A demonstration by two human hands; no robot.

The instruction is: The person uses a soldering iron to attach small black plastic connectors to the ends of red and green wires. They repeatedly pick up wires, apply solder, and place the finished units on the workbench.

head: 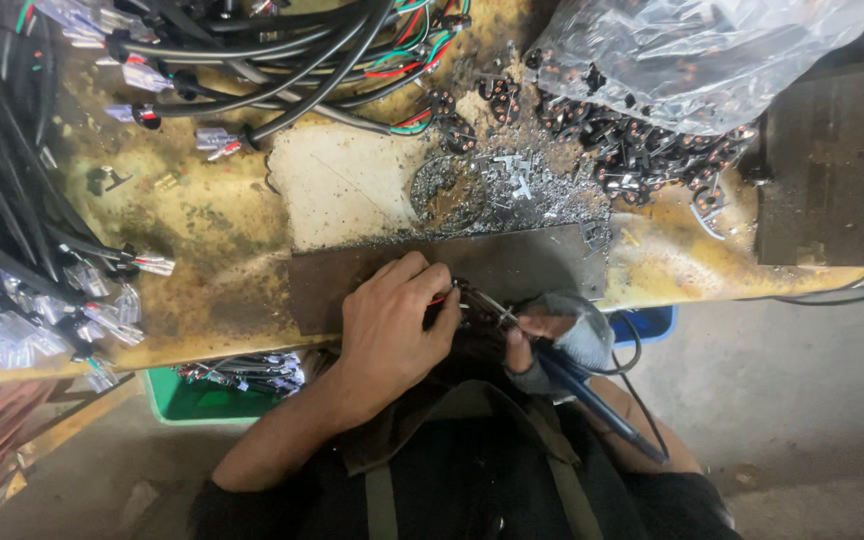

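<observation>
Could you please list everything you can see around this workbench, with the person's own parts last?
workbench: one, stained yellow, across the middle
dark metal plate: one, at the bench's front edge
cables: many, black with red and green wires, top and left
small black parts: a heap, black with copper spots, upper right
clear plastic bag: one, over that heap
metal scraps: a scatter, silver, centre
green crate: one, under the bench at left
soldering iron: one, dark blue handle, in the right hand
left hand: bare, pinching a small wired piece
right hand: in a grey fingerless glove, gripping the iron
</observation>
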